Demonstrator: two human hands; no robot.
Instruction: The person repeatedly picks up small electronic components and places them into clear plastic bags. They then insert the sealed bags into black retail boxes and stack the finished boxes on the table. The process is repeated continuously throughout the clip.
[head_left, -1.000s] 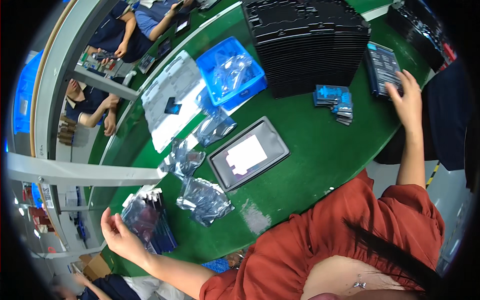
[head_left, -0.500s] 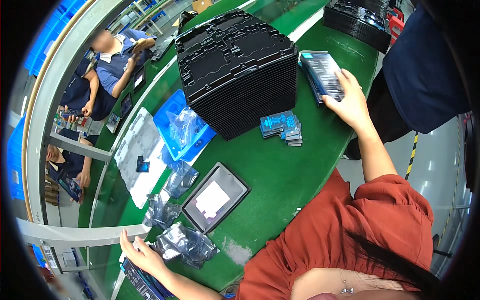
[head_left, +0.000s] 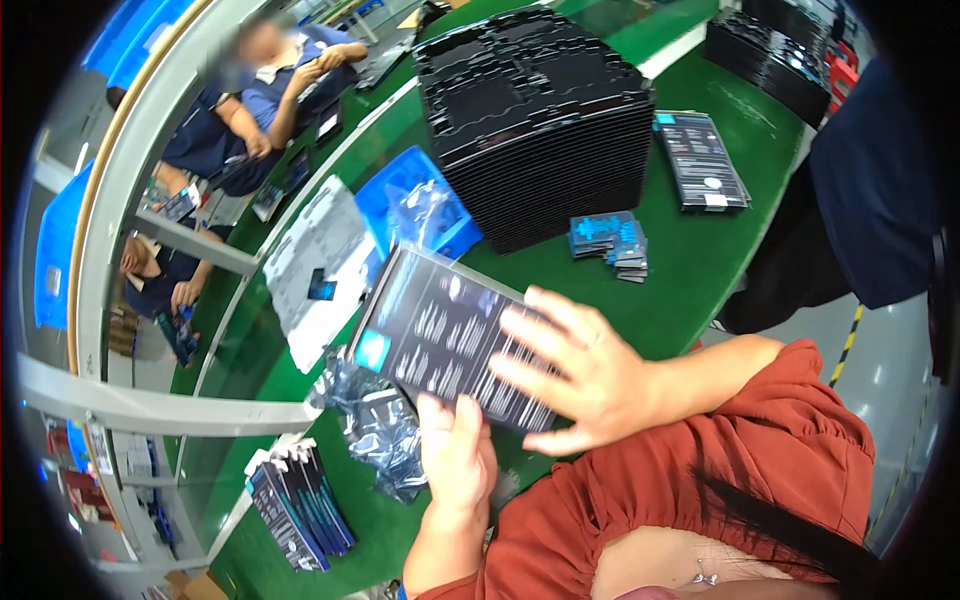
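Note:
A flat black printed box (head_left: 430, 325) with a turquoise corner is tilted between my two hands above the green table. My left hand (head_left: 458, 465) grips its lower edge, thumb in front. Across the right end lies my right hand (head_left: 600, 385), fingers over the printed face and thumb at the lower edge. Behind the box, crumpled silvery plastic bags (head_left: 385, 440) show in part. More boxes of the same kind (head_left: 703, 165) lie at the far right, and several stand in a row (head_left: 300, 505) at the lower left.
A tall stack of black plastic trays (head_left: 560, 170) stands at the back, with small blue cards (head_left: 608, 240) before it. Left of it are a blue bin (head_left: 462, 238) with clear bags and a grey-white sheet (head_left: 325, 245). A metal frame (head_left: 100, 230) borders the left. Co-workers sit beyond it.
My right hand has left the boxes at the far right and come to the middle with one box. My left hand has moved right, from the lower-left row, onto that box.

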